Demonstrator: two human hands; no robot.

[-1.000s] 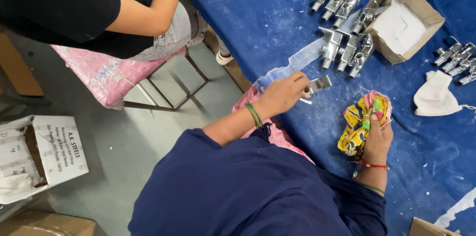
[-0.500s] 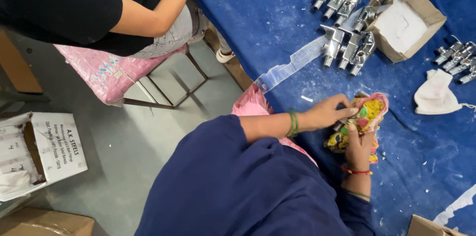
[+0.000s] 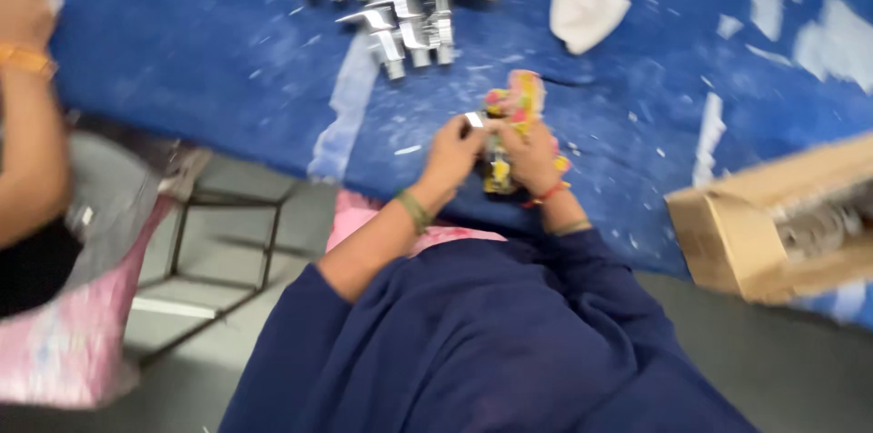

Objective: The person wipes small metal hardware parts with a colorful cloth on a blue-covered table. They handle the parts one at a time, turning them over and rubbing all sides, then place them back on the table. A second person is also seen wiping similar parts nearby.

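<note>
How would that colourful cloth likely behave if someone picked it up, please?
The cloth is bunched and folded around the right hand, so it is probably floppy and light. It seems unlikely to roll or break.

Workshop: rows of chrome taps (image 3: 400, 28)

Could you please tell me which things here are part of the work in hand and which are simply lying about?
In hand:
- left hand holding a small metal fitting
- right hand holding the colourful cloth

Lying about:
- metal taps on the blue table cover
- white rag
- cardboard box
- stool frame
</note>
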